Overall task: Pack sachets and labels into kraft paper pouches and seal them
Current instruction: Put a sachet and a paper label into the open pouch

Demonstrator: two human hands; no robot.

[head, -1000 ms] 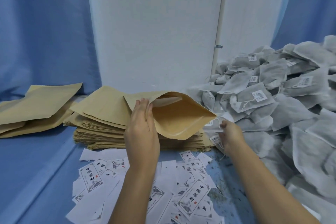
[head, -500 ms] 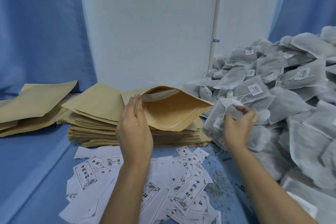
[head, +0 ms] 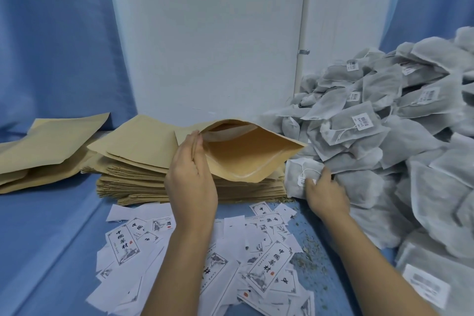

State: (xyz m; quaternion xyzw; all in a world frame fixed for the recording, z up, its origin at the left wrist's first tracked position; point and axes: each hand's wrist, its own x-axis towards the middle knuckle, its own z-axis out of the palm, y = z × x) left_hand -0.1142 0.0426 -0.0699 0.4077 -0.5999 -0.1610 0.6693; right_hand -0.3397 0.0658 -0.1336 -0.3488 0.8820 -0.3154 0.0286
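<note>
A kraft paper pouch (head: 246,154) lies on top of a stack of flat pouches (head: 143,182), its mouth gaping toward me. My left hand (head: 191,179) holds the pouch's near left edge, fingers straight along it. My right hand (head: 324,194) grips a grey mesh sachet (head: 297,177) with a small white tag, just right of the pouch's mouth and low over the table. Printed paper labels (head: 269,264) lie scattered on the blue table in front of me.
A big heap of grey sachets (head: 400,136) fills the right side. More kraft pouches (head: 48,143) lie at the far left. A white panel (head: 210,41) stands behind the stack. Loose herb crumbs (head: 310,261) speckle the blue cloth near the labels.
My right hand picked a sachet out of the heap and brought it left and down to the pouch's mouth. My left hand has kept its hold on the pouch.
</note>
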